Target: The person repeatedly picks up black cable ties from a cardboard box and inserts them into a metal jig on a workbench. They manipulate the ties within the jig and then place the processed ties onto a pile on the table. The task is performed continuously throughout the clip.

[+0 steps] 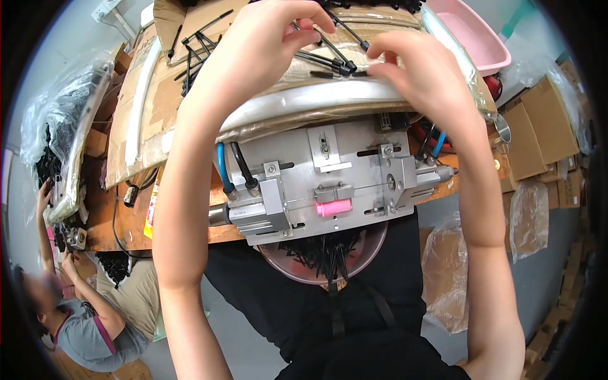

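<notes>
My left hand (272, 38) is over the far cardboard-covered surface, its fingers bent and thumb apart from the index finger; I see nothing held in it. Under and beside it lie several thin black rods (326, 60) with thicker ends. My right hand (421, 66) curves its fingers above the same surface, with a gap between thumb and index finger. A short black rod (339, 75) lies right by its thumb tip. Nearer me stands a metal fixture (361, 171) with two side cylinders and a pink piece (334, 208) at its middle.
A bowl (294, 273) of black parts sits below the fixture, at my lap. More black rods (199, 54) lie left of my left hand. A pink bin (472, 38) stands far right, cardboard boxes (544, 126) beyond. At the left, another person (101, 329) works at the bench.
</notes>
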